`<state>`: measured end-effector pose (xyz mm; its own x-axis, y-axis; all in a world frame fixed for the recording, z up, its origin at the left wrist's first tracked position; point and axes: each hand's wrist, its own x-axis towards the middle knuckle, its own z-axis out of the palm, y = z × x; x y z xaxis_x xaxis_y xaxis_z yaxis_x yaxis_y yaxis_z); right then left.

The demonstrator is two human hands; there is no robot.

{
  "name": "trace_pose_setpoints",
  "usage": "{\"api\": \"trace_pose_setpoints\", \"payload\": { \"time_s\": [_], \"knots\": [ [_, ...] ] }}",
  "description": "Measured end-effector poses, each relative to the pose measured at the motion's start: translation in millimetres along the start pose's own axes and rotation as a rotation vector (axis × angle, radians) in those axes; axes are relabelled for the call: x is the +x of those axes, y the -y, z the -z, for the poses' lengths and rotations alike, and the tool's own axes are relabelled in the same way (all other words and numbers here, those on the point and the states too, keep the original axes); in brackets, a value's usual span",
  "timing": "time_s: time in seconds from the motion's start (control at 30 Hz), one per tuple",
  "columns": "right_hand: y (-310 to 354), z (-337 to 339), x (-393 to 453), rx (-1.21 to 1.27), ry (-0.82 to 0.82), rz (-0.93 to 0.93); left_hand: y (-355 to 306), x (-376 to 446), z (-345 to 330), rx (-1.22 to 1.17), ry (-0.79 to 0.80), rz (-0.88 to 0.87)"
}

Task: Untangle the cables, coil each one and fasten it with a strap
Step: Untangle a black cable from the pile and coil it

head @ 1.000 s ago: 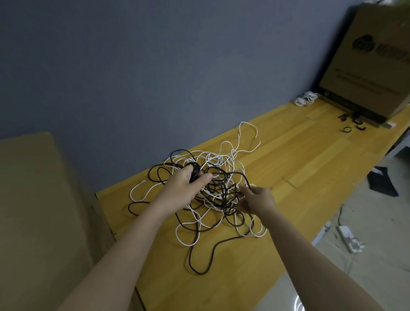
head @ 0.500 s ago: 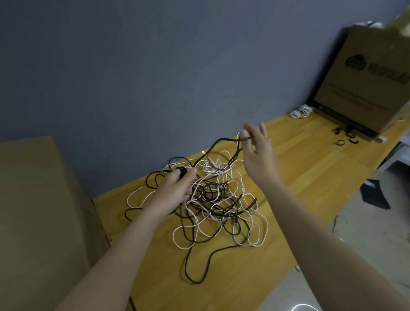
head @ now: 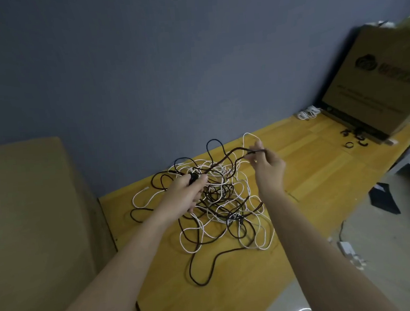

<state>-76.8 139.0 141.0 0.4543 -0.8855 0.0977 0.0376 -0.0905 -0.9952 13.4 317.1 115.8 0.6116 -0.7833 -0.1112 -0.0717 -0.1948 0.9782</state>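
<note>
Left hand (head: pixel 186 193) low over tangle, fingers curled round small black coil (head: pixel 193 177) at tangle's far-left part. Right hand (head: pixel 268 166) raised above tangle's right side, thumb and fingers pinching black cable (head: pixel 233 153) near its end; cable sags left into heap. Tangle of black and white cables (head: pixel 223 210) lies mid wooden tabletop (head: pixel 323 178), loops spilling near edge. Far right: white coiled cable (head: pixel 308 113) at wall, black straps (head: pixel 353 138) just beside leaning cardboard box (head: pixel 374 78). Left: another cardboard box (head: pixel 33 230) abuts tabletop.
</note>
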Motion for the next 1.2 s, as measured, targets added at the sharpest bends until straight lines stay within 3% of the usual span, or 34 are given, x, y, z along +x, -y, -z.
{"api": "trace_pose_setpoints", "payload": {
  "time_s": [0.07,0.23,0.37,0.47,0.53,0.67,0.8,0.93,1.03,1.2],
  "knots": [
    [-10,7,0,0.048,0.051,-0.077,-3,-2,1,-0.070,-0.027,0.022],
    [-36,16,-17,-0.274,0.350,0.009,-14,0,4,-0.355,-0.163,0.090],
    [-53,22,-38,-0.341,0.490,0.115,-16,1,6,-0.331,-0.234,0.112],
    [-58,23,-50,-0.215,0.450,0.155,-11,2,7,-0.250,-0.269,0.082],
    [-52,19,-49,-0.147,0.280,0.199,-6,4,7,-0.095,-0.292,0.051],
    [-21,9,-27,-0.054,-0.074,0.308,3,4,4,0.543,-0.281,0.027],
    [1,-6,9,-0.275,-0.098,0.446,8,1,-2,0.833,-0.052,0.006],
    [-10,-30,39,-0.644,0.039,0.581,7,0,-4,0.976,0.165,0.010],
    [-40,-30,49,-0.779,0.232,0.587,7,-4,-1,0.847,0.193,-0.051],
    [-91,-15,29,-0.905,0.497,0.704,-7,-10,7,0.139,0.126,-0.065]
  ]
}}
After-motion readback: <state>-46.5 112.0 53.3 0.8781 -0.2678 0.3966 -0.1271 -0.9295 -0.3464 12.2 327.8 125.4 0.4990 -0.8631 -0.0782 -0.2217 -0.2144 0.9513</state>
